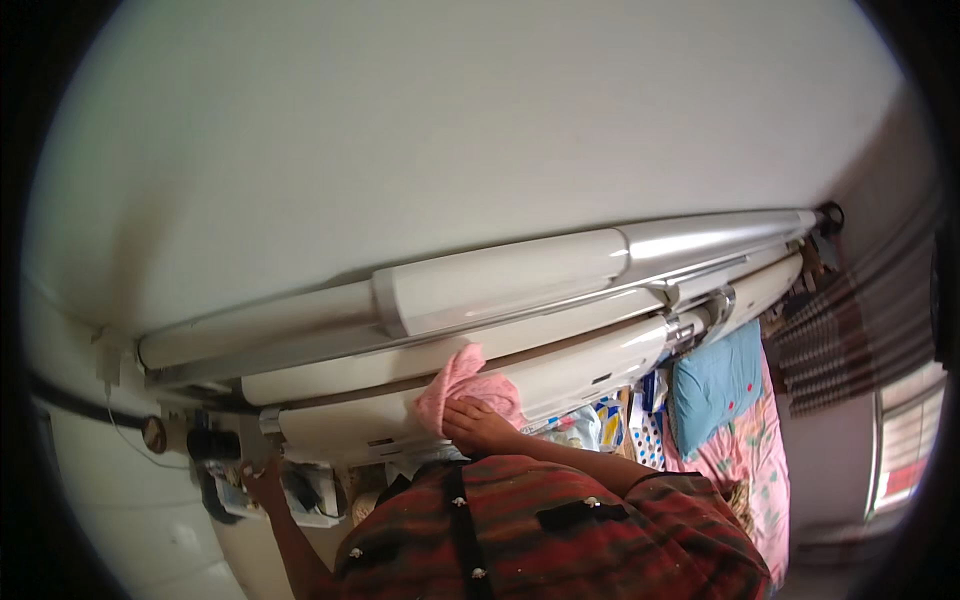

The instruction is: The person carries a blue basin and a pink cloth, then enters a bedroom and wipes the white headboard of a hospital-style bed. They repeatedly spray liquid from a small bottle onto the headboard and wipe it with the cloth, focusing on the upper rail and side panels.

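Note:
A crumpled pink cloth (469, 386) lies against the front of a long, glossy white piece of furniture (345, 427) with silver trim. My right hand (484, 426) presses on the cloth from the near side, with the fingers lying across it. Lower left, near the end of the same furniture, is my left hand (262, 480); it is blurred and small, and whether it holds anything is unclear. Part of the furniture's front is hidden by the cloth and my right hand.
A pale wall (480, 135) rises behind the furniture. On the right lie a blue pillow (716, 382) and a pink patterned bedsheet (761, 465). Packets (611, 424) sit below the furniture's front. A dark cylindrical object (214, 445), a white cable (135, 448) and a light-coloured container (326, 491) are at left.

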`<state>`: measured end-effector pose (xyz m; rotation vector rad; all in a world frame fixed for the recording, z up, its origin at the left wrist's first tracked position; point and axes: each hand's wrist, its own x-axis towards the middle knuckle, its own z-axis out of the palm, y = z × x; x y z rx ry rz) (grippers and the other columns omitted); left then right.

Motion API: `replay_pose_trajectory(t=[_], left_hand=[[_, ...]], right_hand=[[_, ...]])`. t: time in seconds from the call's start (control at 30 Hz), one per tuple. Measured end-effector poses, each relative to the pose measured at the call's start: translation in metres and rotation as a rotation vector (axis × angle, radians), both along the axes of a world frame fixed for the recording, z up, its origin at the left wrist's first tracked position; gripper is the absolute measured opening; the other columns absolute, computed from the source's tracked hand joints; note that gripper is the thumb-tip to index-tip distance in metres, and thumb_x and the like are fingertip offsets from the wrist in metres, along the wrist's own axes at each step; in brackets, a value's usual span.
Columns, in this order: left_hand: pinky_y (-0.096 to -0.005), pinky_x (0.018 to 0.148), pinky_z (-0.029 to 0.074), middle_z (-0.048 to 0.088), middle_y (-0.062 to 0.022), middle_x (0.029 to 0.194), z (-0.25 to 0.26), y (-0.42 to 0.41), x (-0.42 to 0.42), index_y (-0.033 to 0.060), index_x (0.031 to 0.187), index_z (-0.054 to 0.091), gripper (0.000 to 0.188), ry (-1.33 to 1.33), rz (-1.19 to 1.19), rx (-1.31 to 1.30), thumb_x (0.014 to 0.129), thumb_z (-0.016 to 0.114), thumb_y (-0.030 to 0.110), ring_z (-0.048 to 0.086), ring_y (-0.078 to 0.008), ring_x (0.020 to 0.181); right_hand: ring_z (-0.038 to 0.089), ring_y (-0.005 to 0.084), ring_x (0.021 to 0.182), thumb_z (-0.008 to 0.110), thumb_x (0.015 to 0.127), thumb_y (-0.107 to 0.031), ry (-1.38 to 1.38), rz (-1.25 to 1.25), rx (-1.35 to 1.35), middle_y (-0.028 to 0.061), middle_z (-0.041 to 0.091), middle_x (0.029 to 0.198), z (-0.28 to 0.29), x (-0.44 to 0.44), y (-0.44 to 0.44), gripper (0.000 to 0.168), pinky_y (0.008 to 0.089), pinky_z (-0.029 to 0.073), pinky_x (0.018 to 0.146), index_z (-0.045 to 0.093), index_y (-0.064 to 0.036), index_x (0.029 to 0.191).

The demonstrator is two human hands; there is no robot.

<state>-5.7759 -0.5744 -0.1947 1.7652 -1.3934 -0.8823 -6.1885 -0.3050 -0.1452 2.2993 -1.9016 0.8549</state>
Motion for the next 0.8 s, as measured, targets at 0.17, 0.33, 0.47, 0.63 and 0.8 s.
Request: replay_pose_trajectory(t=[0.17,0.33,0.47,0.63,0.8], left_hand=[[-0.0292,0.065,0.050,0.056,-0.0130,0.099,0.068,0.012,-0.028,-0.0015,0.116,0.048,0.052,-0.190,-0.133,-0.165,0.075,0.074,0.017,0.058,-0.0205,0.082],[-0.0282,0.070,0.050,0.054,-0.0107,0.102,0.095,0.025,-0.033,-0.0010,0.116,0.048,0.048,0.009,-0.244,-0.230,0.075,0.070,0.013,0.056,-0.0191,0.086],[-0.0289,0.067,0.051,0.057,-0.0092,0.096,0.112,0.062,-0.091,0.0042,0.114,0.049,0.045,0.291,-0.499,-0.204,0.074,0.069,0.009,0.058,-0.0172,0.081],[-0.0279,0.071,0.050,0.054,-0.0064,0.096,0.164,0.141,-0.196,0.0044,0.113,0.047,0.047,0.422,-0.796,-0.067,0.072,0.069,0.003,0.056,-0.0143,0.082],[-0.0296,0.078,0.049,0.054,-0.0085,0.103,0.193,0.190,-0.275,0.0038,0.117,0.045,0.053,0.491,-1.159,0.010,0.071,0.071,0.006,0.056,-0.0164,0.094]], right_hand=[[0.046,0.0270,0.119,0.061,0.073,-0.019,-0.026,0.060,-0.009,0.0099,0.051,0.121,0.019,-0.009,0.009,0.034,0.0411,0.037,0.098,0.058,-0.008,0.105],[0.048,0.0273,0.117,0.060,0.075,-0.018,-0.046,0.184,0.058,0.0109,0.054,0.117,0.022,-0.017,0.006,0.031,0.0404,0.038,0.097,0.060,-0.007,0.104],[0.049,0.0257,0.116,0.059,0.075,-0.017,-0.142,0.251,-0.027,0.0102,0.055,0.119,0.031,-0.035,0.022,0.031,0.0380,0.040,0.097,0.062,-0.007,0.104],[0.048,0.0271,0.118,0.057,0.082,-0.015,-0.406,0.145,0.004,0.0098,0.054,0.122,0.037,-0.044,0.043,0.027,0.0379,0.040,0.098,0.061,-0.008,0.107],[0.044,0.0219,0.122,0.050,0.094,-0.031,-1.788,0.038,0.321,0.0087,0.043,0.136,0.081,-0.039,0.073,0.051,0.0394,0.041,0.098,0.035,-0.011,0.138]])
